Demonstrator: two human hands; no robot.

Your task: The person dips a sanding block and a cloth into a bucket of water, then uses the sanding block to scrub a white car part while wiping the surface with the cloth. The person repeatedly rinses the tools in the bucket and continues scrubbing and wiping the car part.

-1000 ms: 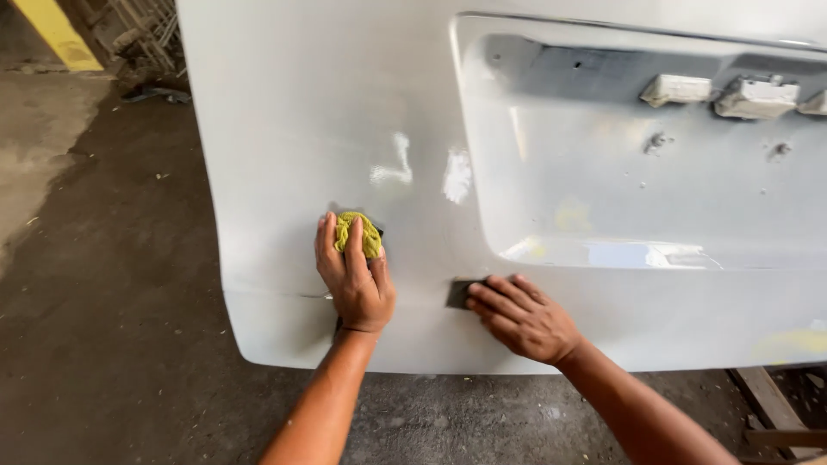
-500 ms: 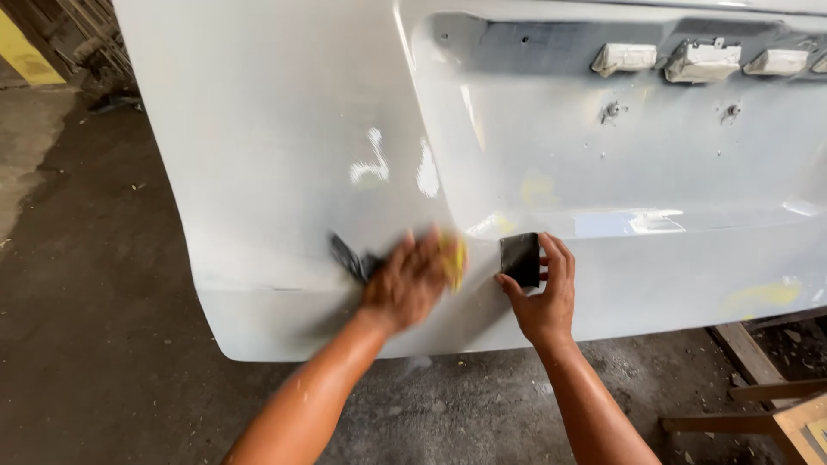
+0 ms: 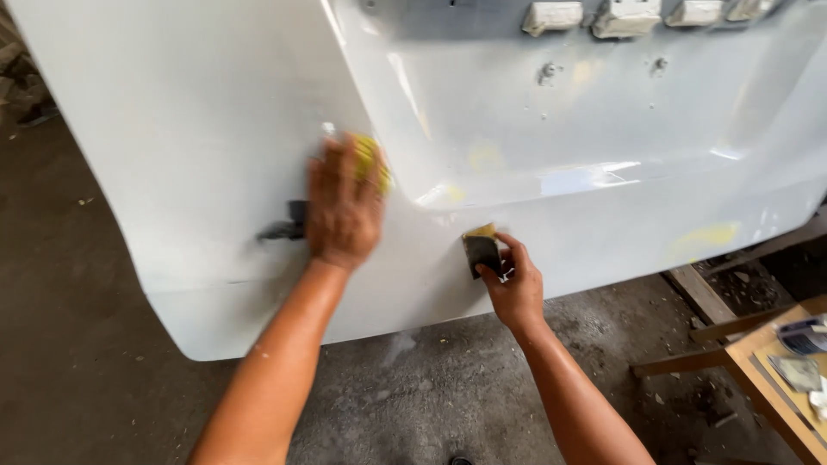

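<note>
A white panel (image 3: 215,155), a car body part with a recessed upper section, stands upright over a concrete floor (image 3: 77,387). The left hand (image 3: 343,207) presses a yellow pad (image 3: 369,162) flat against the panel just left of the recess edge, fingers spread over it; the hand is blurred, so it looks to be rubbing the surface. A dark mark (image 3: 284,226) shows on the panel just beside that hand. The right hand (image 3: 512,288) pinches a small dark spreader (image 3: 481,252) with a yellowish dab on its top edge, held against the panel's lower lip below the recess.

The step in hand seems to be smoothing or sanding a patched spot. Yellowish patches (image 3: 706,234) further right and inside the recess look untreated, so the work seems only partly done. A next move would call for even, flat pressure, keeping the pad off the sharp recess crease. A wooden table (image 3: 758,362) stands at lower right.
</note>
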